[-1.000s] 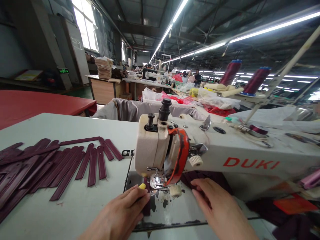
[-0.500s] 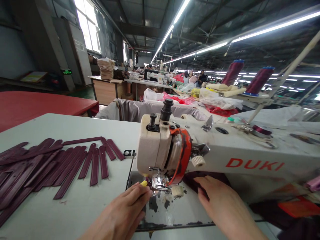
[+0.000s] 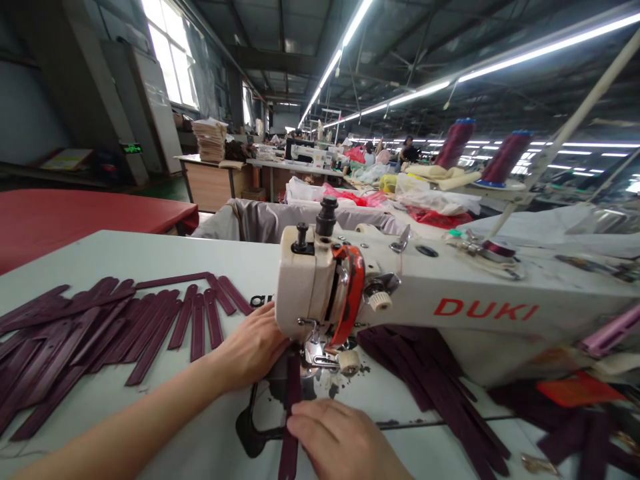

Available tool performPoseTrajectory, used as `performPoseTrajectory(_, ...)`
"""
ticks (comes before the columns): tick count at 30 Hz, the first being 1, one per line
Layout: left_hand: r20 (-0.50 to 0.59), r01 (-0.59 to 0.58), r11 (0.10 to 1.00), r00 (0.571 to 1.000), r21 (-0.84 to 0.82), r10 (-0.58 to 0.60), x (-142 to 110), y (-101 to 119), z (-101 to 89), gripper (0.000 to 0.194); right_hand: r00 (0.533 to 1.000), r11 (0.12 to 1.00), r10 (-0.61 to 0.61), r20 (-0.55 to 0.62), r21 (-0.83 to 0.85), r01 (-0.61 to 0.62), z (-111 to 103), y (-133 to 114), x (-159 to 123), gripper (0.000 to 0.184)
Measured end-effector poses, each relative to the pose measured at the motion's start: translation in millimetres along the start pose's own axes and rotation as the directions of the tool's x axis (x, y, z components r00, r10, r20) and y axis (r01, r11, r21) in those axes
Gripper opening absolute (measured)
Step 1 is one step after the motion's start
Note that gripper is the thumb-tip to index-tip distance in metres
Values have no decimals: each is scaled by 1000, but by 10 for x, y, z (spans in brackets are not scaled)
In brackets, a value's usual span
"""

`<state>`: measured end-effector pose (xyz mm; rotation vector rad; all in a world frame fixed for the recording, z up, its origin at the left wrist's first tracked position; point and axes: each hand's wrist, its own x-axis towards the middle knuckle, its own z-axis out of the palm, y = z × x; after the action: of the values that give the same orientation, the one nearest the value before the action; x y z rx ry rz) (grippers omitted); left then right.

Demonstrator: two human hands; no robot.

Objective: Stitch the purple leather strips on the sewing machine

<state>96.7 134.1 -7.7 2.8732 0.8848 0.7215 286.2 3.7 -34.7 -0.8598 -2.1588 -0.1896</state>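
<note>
Under the right hand, fingers lie close together against a long, narrow, dark-maroon leather-like strip; whether they pinch it I cannot tell. Ahead of them, the strip reaches a cream metal sewing machine, whose head hides the fingertips of the left hand (so their grip is unclear too). This piece looks partway through. Left of the left fingers, a fanned pile of matching strips seems finished; right of the right fingers, a loose bundle of maroon strips probably remains.
</note>
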Motion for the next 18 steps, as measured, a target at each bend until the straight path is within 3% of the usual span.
performPoseTrajectory(3, -14, 41, 998, 999, 54, -40, -171, -20, -74, 34, 1000, 1000, 2, -11, 4, -2, 133, 120, 12, 31)
performPoseTrajectory(6, -42, 70, 997, 997, 32, -69, -422, 117, -93, 39, 1000, 1000, -4, -25, -10, 4, 138, 151, -23, 30)
performPoseTrajectory(9, -73, -95, 994, 993, -58, 90, -548, 366, -22, 41, 1000, 1000, 2, -9, -29, -2, 137, 119, -43, 34)
performPoseTrajectory(12, -118, -227, 973, 968, -46, 221, -530, 533, 77, 42, 1000, 999, 16, 0, -39, -16, 156, 102, -29, 42)
performPoseTrajectory(16, -223, -217, 975, 954, -51, 201, -508, 521, 197, 50, 999, 999, 33, -6, -15, -33, 175, 132, -61, 41)
performPoseTrajectory(18, -242, -200, 978, 953, -52, 182, -525, 492, 220, 55, 996, 997, 80, 49, 18, -81, 134, 150, -135, 35)
